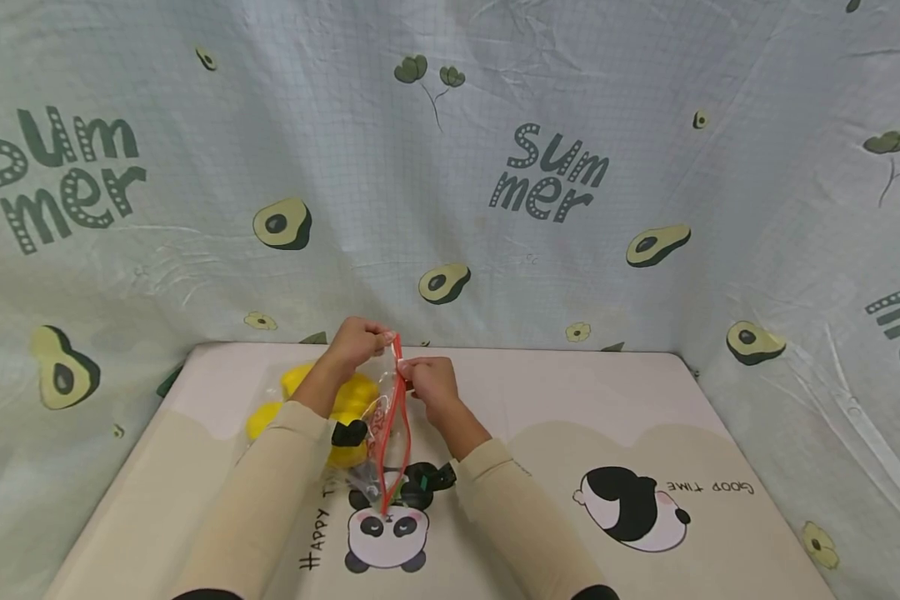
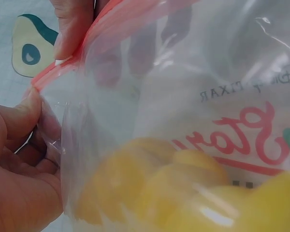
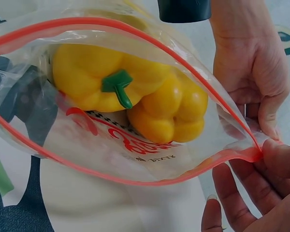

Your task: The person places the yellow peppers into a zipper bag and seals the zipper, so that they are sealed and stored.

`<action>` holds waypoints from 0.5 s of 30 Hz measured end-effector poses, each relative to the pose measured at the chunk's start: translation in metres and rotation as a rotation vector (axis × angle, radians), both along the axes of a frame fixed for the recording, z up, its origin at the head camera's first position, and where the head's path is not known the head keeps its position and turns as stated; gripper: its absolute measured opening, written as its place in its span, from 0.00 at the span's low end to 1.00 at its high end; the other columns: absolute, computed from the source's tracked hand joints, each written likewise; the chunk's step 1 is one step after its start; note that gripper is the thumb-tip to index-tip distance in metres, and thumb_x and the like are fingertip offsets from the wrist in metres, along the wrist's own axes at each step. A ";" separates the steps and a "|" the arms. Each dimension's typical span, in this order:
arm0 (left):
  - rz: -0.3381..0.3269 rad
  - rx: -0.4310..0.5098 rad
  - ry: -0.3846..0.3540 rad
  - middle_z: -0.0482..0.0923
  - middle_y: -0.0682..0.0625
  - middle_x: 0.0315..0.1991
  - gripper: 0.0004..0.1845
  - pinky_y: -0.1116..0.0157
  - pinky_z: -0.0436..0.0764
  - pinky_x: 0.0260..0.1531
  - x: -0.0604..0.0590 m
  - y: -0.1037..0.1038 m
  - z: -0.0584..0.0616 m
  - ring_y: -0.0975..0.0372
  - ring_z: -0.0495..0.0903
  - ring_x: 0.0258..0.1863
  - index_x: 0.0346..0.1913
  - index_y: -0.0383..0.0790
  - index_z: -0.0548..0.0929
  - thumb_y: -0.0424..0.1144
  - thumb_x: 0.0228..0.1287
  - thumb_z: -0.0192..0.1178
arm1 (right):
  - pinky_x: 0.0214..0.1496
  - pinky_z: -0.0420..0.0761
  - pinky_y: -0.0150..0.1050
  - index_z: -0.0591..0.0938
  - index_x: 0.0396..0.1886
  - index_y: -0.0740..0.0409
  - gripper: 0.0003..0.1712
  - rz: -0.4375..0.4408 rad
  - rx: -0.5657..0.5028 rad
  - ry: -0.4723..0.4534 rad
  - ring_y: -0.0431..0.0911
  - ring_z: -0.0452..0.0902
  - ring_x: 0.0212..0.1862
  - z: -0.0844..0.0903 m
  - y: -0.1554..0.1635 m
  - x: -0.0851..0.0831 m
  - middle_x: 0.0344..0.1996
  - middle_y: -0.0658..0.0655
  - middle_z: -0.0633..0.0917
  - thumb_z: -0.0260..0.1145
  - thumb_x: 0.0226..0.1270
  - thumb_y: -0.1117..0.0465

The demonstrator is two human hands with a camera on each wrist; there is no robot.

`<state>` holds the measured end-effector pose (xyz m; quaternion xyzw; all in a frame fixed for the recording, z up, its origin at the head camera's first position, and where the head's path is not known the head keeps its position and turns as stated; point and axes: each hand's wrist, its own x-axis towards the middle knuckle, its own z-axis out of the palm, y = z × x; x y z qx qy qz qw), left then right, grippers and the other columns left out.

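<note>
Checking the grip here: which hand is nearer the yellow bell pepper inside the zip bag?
Left. The left hand pinches the zip bag at its red seal on the side where the yellow bell pepper sits; the right hand pinches the seal on the far side.

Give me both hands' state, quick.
Left hand: pinches the zip bag at its red seal's corner.
Right hand: pinches the same red seal from the other side.

Both arms extended forward, left grip [image 1: 356,340] pinching, right grip [image 1: 429,382] pinching
</note>
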<state>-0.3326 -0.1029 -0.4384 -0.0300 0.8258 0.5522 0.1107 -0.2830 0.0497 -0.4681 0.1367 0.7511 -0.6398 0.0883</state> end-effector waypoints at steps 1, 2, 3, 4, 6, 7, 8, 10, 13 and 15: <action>-0.001 -0.001 0.004 0.80 0.42 0.46 0.17 0.53 0.79 0.63 0.000 0.000 0.000 0.52 0.77 0.46 0.56 0.28 0.85 0.39 0.79 0.57 | 0.43 0.83 0.36 0.92 0.42 0.59 0.12 0.000 0.002 0.000 0.46 0.83 0.35 0.000 0.000 0.000 0.35 0.55 0.91 0.67 0.74 0.56; -0.001 -0.001 0.005 0.80 0.41 0.47 0.17 0.53 0.79 0.63 0.000 0.000 -0.001 0.52 0.77 0.46 0.56 0.28 0.85 0.39 0.79 0.57 | 0.43 0.83 0.36 0.92 0.42 0.59 0.12 -0.001 0.004 0.000 0.46 0.83 0.35 0.000 0.000 0.000 0.35 0.55 0.91 0.67 0.74 0.57; -0.002 -0.003 0.005 0.80 0.40 0.47 0.17 0.52 0.79 0.63 0.000 0.000 -0.001 0.52 0.77 0.46 0.56 0.28 0.85 0.39 0.79 0.57 | 0.43 0.83 0.36 0.92 0.41 0.59 0.12 -0.002 0.006 0.000 0.46 0.83 0.35 0.000 0.000 0.001 0.35 0.55 0.91 0.67 0.74 0.57; 0.000 -0.002 0.002 0.80 0.40 0.48 0.17 0.52 0.79 0.64 0.000 0.000 -0.001 0.52 0.77 0.46 0.57 0.28 0.85 0.39 0.79 0.57 | 0.43 0.83 0.36 0.92 0.41 0.59 0.12 -0.001 0.008 0.000 0.45 0.82 0.35 -0.001 0.001 0.001 0.35 0.55 0.91 0.67 0.74 0.57; 0.002 -0.003 -0.002 0.81 0.38 0.50 0.17 0.51 0.79 0.65 0.000 0.000 -0.002 0.52 0.78 0.47 0.57 0.28 0.84 0.39 0.80 0.57 | 0.42 0.83 0.35 0.92 0.40 0.59 0.12 0.000 0.009 0.002 0.45 0.82 0.35 -0.001 0.001 0.001 0.34 0.55 0.91 0.68 0.74 0.56; 0.002 -0.003 -0.003 0.81 0.38 0.51 0.17 0.51 0.79 0.66 0.000 0.000 -0.002 0.52 0.78 0.47 0.58 0.28 0.84 0.39 0.80 0.57 | 0.42 0.82 0.35 0.92 0.40 0.59 0.12 0.001 0.010 0.004 0.45 0.82 0.34 -0.001 0.001 0.002 0.34 0.55 0.91 0.68 0.74 0.56; 0.002 -0.001 -0.004 0.81 0.38 0.52 0.17 0.50 0.79 0.66 0.000 0.000 -0.002 0.52 0.78 0.47 0.58 0.28 0.84 0.39 0.80 0.56 | 0.42 0.83 0.36 0.92 0.40 0.59 0.12 0.000 0.012 0.006 0.45 0.82 0.34 -0.001 0.001 0.002 0.33 0.55 0.91 0.68 0.74 0.56; 0.004 0.004 -0.006 0.80 0.38 0.51 0.17 0.50 0.78 0.66 0.001 0.000 -0.001 0.52 0.78 0.47 0.58 0.28 0.84 0.39 0.80 0.56 | 0.44 0.83 0.37 0.92 0.39 0.59 0.12 0.000 0.011 0.011 0.45 0.82 0.34 -0.001 0.000 0.002 0.32 0.55 0.91 0.68 0.74 0.56; 0.008 0.016 -0.007 0.80 0.40 0.47 0.16 0.52 0.77 0.64 0.002 0.000 0.000 0.53 0.76 0.46 0.56 0.29 0.84 0.40 0.80 0.56 | 0.48 0.85 0.42 0.92 0.39 0.59 0.12 -0.003 0.007 0.007 0.45 0.81 0.34 0.000 0.000 0.004 0.32 0.55 0.91 0.67 0.74 0.56; 0.013 0.023 -0.009 0.79 0.42 0.45 0.16 0.53 0.75 0.62 0.004 -0.001 0.001 0.53 0.75 0.46 0.55 0.29 0.84 0.40 0.80 0.56 | 0.52 0.85 0.45 0.92 0.39 0.59 0.12 -0.002 0.003 0.000 0.46 0.82 0.34 0.001 0.000 0.005 0.33 0.55 0.91 0.67 0.74 0.57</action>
